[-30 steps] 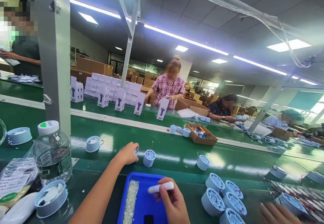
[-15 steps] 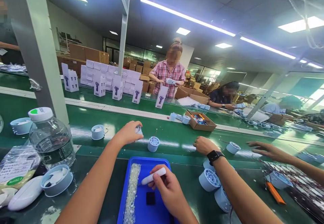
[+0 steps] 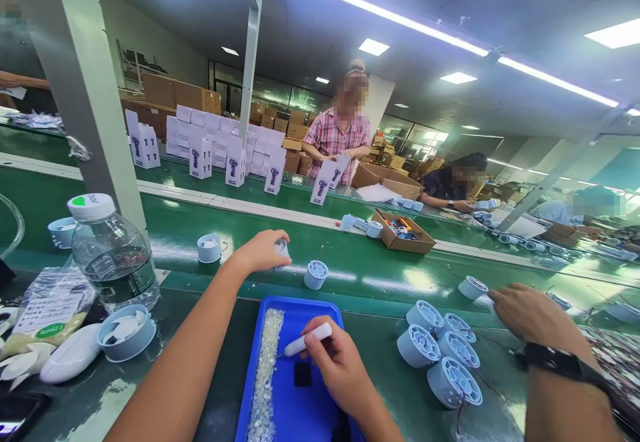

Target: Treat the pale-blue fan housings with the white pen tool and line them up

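Observation:
My left hand (image 3: 261, 251) is closed around a light blue round fan housing (image 3: 283, 249), mostly hidden by the fingers, above the green belt. My right hand (image 3: 337, 361) pinches a white pen-like tool (image 3: 306, 340). The tool's thin tip points at a strip of small clear pieces (image 3: 266, 372) along the left side of the blue tray (image 3: 330, 307). A small black square (image 3: 303, 374) lies in the tray below the tool. Just right of my left hand, another fan housing (image 3: 317, 274) stands on the belt with a wire sticking up.
Several blue fan housings (image 3: 419, 346) stand to the right, near a co-worker's hand (image 3: 537, 315) with a black watch. At left are a water bottle (image 3: 117, 262), a housing (image 3: 126, 335) and a white oval object (image 3: 71, 355). A metal post (image 3: 83, 89) rises behind the bottle.
The co-worker's watch-wearing arm has swung right, uncovering the cluster of housings. My hands keep the same grips. Across the belt, a person's hands have moved down behind the white boxes.

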Demonstrator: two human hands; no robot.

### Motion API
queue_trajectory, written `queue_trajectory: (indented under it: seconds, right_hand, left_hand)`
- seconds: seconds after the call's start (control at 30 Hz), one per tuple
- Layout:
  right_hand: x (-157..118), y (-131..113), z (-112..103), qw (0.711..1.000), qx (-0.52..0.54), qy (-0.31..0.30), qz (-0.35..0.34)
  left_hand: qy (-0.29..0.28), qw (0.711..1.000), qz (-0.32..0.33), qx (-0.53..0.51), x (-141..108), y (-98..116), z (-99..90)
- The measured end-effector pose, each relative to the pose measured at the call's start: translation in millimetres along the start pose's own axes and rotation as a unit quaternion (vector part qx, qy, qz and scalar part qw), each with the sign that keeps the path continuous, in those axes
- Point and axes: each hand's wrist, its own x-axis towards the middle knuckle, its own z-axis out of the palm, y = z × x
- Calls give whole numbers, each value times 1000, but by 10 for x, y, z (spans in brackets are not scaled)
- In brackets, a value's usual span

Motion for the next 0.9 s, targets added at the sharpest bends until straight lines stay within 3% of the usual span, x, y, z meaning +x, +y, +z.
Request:
queue_trajectory:
  seconds: [0.2,0.47,0.8,0.9]
  right_hand:
    - [4,-36,-55,989,-119,49,-77]
    - [-22,6,16,999,26,18,-24]
    - [-26,-32,36,1000,1,-16,-10]
    - [-8,-21,22,998,-61,13,-32]
  left_hand:
    - [0,1000,-8,4,-17,-5,-23]
    - [-4,1000,-6,23,-3,9,-4]
    - [-9,1000,-8,25,0,-18,8]
    - [-10,1000,-10,23,-8,1,5]
